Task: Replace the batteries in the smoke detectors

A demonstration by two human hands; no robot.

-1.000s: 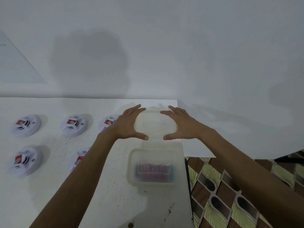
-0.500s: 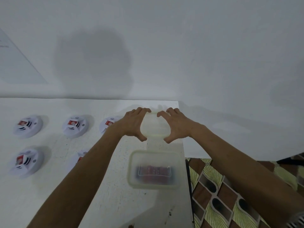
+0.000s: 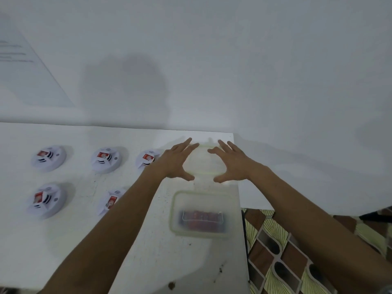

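Several white round smoke detectors with red labels lie in two rows on the left of the white table (image 3: 148, 257), among them one at the far left (image 3: 48, 158) and one beside my left forearm (image 3: 110, 201). A translucent plastic box (image 3: 172, 211) stands open near the table's right edge, with a blurred row of reddish batteries (image 3: 201, 219) inside. Its translucent lid (image 3: 203, 161) lies beyond it at the far right corner. My left hand (image 3: 177, 161) and my right hand (image 3: 232, 163) flank the lid with fingers spread and straight, at its edges.
A white wall rises behind the table, with a sheet of paper (image 3: 25, 71) on it at the upper left. The table's right edge drops to a brown and yellow patterned floor (image 3: 280, 251). Dark specks mark the tabletop near the front.
Half a second ago both hands gripped the lid with curled fingers above the table. Now the lid lies lower and flatter, and the fingers have straightened and spread apart.
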